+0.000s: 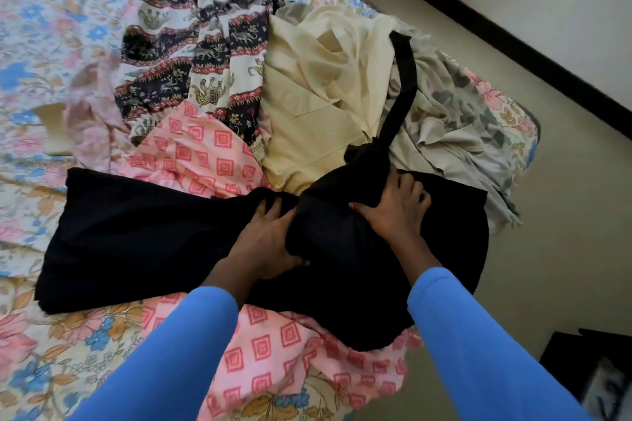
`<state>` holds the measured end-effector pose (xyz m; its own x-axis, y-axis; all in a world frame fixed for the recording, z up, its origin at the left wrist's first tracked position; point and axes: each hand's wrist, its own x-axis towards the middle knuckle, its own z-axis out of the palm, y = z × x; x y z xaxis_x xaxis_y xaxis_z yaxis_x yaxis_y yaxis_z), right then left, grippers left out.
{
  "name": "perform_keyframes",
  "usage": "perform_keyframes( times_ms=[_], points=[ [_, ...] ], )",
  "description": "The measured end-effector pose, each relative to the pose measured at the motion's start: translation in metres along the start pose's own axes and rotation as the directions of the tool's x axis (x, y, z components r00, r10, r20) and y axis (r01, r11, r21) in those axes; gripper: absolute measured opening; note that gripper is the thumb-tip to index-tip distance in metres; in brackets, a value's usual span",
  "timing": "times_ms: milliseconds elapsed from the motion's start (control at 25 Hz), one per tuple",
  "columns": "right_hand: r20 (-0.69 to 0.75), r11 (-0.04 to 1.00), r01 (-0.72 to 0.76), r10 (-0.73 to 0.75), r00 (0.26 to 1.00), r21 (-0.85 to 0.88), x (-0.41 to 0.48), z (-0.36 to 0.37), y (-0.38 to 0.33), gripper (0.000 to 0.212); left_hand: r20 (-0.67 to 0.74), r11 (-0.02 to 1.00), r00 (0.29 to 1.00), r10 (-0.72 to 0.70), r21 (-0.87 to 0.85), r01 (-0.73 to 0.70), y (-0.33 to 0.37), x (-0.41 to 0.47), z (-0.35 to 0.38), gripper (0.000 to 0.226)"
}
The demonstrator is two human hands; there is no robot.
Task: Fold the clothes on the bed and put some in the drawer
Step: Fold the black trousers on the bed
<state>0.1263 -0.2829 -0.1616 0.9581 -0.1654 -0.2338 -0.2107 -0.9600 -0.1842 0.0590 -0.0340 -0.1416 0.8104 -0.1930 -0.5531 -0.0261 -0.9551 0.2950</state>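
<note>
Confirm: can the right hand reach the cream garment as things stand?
Probably yes: the cream garment lies mostly uncovered just beyond the right hand, but that hand grips the black garment and must let go first.

Snug bright-blue long sleeves (160,366) reach the wrists; the left hand (270,243) and right hand (396,212) are bare.

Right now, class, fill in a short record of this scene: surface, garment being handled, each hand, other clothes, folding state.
Surface: floral bed sheet
Garment handled: black garment, spread across the pile, bunched in the middle
Left hand: grips the bunched black fabric
Right hand: grips the same bunch from the other side
Other clothes: pink diamond-print cloth beneath; cream garment, elephant-print garment, grey leaf-print cloth behind
Folding state: nothing looks folded yet
</note>
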Motion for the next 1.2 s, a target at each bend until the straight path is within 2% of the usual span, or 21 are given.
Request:
perform_keyframes(
  times_ms=[80,200,280,440,520,600,640,680,720,760,800,840,880,920,1000,1040,1080,1120,1200],
  points=[
    [-0.197,0.997,-0.008,0.022,0.98,0.073,-0.013,0.023,0.005,0.096,0.017,0.999,1.0,-0.003,0.032,0.002,0.003,0.003,-0.001,0.115],
    [-0.469,0.995,0.066,-0.021,0.883,0.08,-0.017,0.047,0.01,0.074,0.006,0.993,0.999,-0.031,0.112,0.03,0.009,0.01,0.003,0.113],
    [-0.504,0.993,0.103,-0.059,0.862,0.06,-0.016,0.059,0.013,0.07,0.005,0.986,0.998,-0.057,0.159,0.055,0.012,0.01,0.008,0.113],
    [-0.46,0.99,0.132,-0.095,0.883,0.049,-0.022,0.043,0.008,0.068,0.029,0.962,0.997,-0.072,0.266,0.061,0.015,0.014,0.007,0.114],
    [-0.477,0.964,0.246,-0.172,0.862,0.097,-0.026,0.012,0.004,0.056,0.022,0.937,0.997,-0.067,0.345,0.056,0.016,0.015,0.008,0.112],
    [-0.551,0.911,0.378,-0.233,0.801,0.164,-0.048,-0.022,-0.006,0.044,0.038,0.933,0.998,-0.059,0.357,0.041,0.016,0.017,0.011,0.11],
    [-0.587,0.893,0.415,-0.244,0.772,0.174,-0.066,-0.037,-0.016,0.043,0.044,0.955,0.997,-0.065,0.291,0.05,0.012,0.015,0.008,0.107],
    [-0.591,0.885,0.425,-0.243,0.769,0.189,-0.088,-0.047,-0.029,0.046,0.059,0.991,0.996,-0.067,0.122,0.06,0.008,0.008,-0.004,0.097],
    [-0.535,0.878,0.413,-0.235,0.812,0.242,-0.113,-0.049,-0.045,0.051,0.076,0.982,0.995,-0.071,-0.171,0.083,0.007,-0.002,-0.019,0.077],
    [-0.411,0.867,0.37,-0.219,0.885,0.335,-0.135,-0.047,-0.062,0.06,0.071,0.837,0.994,-0.079,-0.537,0.104,0.005,-0.011,-0.03,0.05],
    [-0.24,0.833,0.293,-0.199,0.95,0.47,-0.158,-0.039,-0.08,0.069,0.102,0.574,0.993,-0.056,-0.811,0.116,0.004,-0.022,-0.042,0.036],
    [-0.044,0.766,0.187,-0.203,0.978,0.615,-0.178,-0.028,-0.096,0.076,0.054,0.382,0.998,0.016,-0.923,0.044,0.0,-0.029,-0.047,0.037],
    [0.068,0.71,0.121,-0.232,0.97,0.693,-0.193,-0.012,-0.11,0.079,-0.046,0.335,0.994,0.103,-0.939,-0.078,-0.004,-0.035,-0.048,0.04],
    [0.064,0.695,0.142,-0.262,0.963,0.705,-0.205,0.005,-0.122,0.077,-0.147,0.403,0.974,0.17,-0.892,-0.205,-0.006,-0.042,-0.046,0.042],
    [-0.065,0.768,0.225,-0.234,0.97,0.6,-0.218,0.036,-0.136,0.063,-0.347,0.659,0.892,0.29,-0.603,-0.45,-0.021,-0.039,-0.028,0.031],
    [-0.129,0.841,0.214,-0.172,0.977,0.497,-0.22,0.048,-0.137,0.06,-0.436,0.734,0.841,0.32,-0.448,-0.511,-0.032,-0.032,-0.018,0.017],
    [-0.197,0.919,0.186,-0.123,0.973,0.346,-0.221,0.055,-0.138,0.064,-0.522,0.747,0.789,0.324,-0.371,-0.552,-0.047,-0.029,-0.013,0.005],
    [-0.245,0.98,0.144,-0.106,0.964,0.141,-0.227,0.058,-0.14,0.071,-0.605,0.719,0.737,0.302,-0.363,-0.593,-0.067,-0.032,-0.012,0.009],
    [-0.263,0.987,0.071,-0.107,0.959,-0.143,-0.234,0.047,-0.136,0.078,-0.717,0.668,0.66,0.223,-0.38,-0.639,-0.096,-0.056,-0.027,0.013]
  ],
)
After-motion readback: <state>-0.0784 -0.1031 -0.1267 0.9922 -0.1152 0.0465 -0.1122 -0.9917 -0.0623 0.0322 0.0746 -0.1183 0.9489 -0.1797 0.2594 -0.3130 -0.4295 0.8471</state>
